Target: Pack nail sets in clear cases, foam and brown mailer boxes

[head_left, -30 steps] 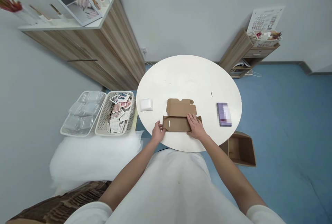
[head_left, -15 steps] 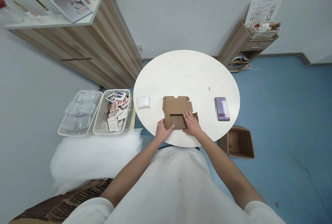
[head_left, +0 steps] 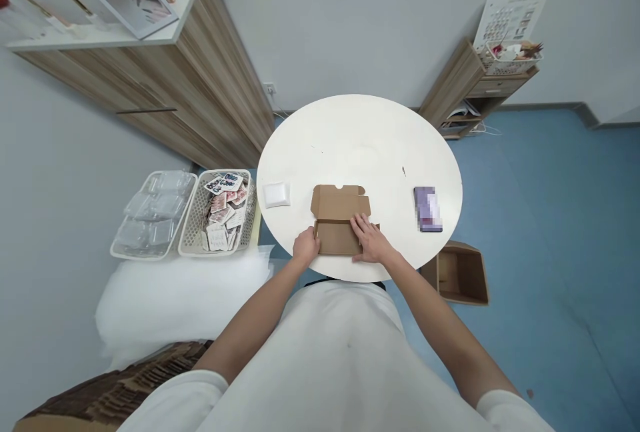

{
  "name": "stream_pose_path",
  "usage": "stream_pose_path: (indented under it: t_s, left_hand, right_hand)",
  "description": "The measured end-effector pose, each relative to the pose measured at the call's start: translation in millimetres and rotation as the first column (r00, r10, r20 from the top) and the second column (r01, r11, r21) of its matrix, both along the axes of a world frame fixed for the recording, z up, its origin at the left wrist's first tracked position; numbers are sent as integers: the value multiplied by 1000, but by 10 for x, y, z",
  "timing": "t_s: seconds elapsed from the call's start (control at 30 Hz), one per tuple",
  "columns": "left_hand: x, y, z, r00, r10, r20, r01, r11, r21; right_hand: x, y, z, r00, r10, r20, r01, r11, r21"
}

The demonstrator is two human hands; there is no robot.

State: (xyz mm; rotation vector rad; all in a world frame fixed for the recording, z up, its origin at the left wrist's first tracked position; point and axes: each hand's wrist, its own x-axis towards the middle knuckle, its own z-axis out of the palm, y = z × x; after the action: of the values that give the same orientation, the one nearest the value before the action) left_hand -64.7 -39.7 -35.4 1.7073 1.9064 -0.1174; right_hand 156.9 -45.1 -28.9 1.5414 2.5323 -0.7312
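A brown cardboard mailer box (head_left: pixel 336 237) lies near the front edge of the white oval table (head_left: pixel 360 145), its lid flap (head_left: pixel 340 204) laid back away from me. At the box's left side wall, my left hand (head_left: pixel 307 245) is closed with thumb and fingers gripping the edge. My right hand (head_left: pixel 370 239) rests on the right side with its fingers spread. Part of the right side flap is hidden under that hand. To the left sits a small white padded packet (head_left: pixel 277 195); a purple item (head_left: pixel 428 209), partly pixelated, lies to the right.
Left of the table stand a basket of printed cards (head_left: pixel 220 213) and a basket of clear plastic packs (head_left: pixel 155 215), with white wrapping sheets (head_left: pixel 180 299) below. An open cardboard carton (head_left: pixel 463 275) is on the floor at right. A wooden cabinet (head_left: pixel 220 65) stands behind.
The left side flap that lay over the box's inside is now raised at the left. My left hand has moved slightly left onto it; my right hand has barely shifted.
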Motion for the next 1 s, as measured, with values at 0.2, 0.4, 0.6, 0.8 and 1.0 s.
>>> stream_pose_path:
  t_s: [0.2, 0.4, 0.6, 0.8, 1.0]
  left_hand:
    - [-36, -94, 111, 988, -29, 152, 15, 995, 94]
    - [-141, -40, 243, 958, -256, 126, 245, 964, 100]
    - [-127, 98, 187, 946, -315, 73, 313, 949, 44]
    - [-94, 66, 146, 947, -308, 90, 306, 951, 35]
    - [-3, 67, 160, 949, -293, 114, 295, 956, -3]
  right_hand:
    - [35, 38, 22, 1000, 9, -6, -9, 1000, 2]
    - [42, 42, 26, 1000, 4, -15, -4, 1000, 7]
    - [55, 21, 61, 999, -2, -41, 3, 1000, 21]
    - [197, -238, 36, 822, -488, -293, 509, 861, -3]
    - [346, -417, -113, 97, -914, -394, 644, 359, -675]
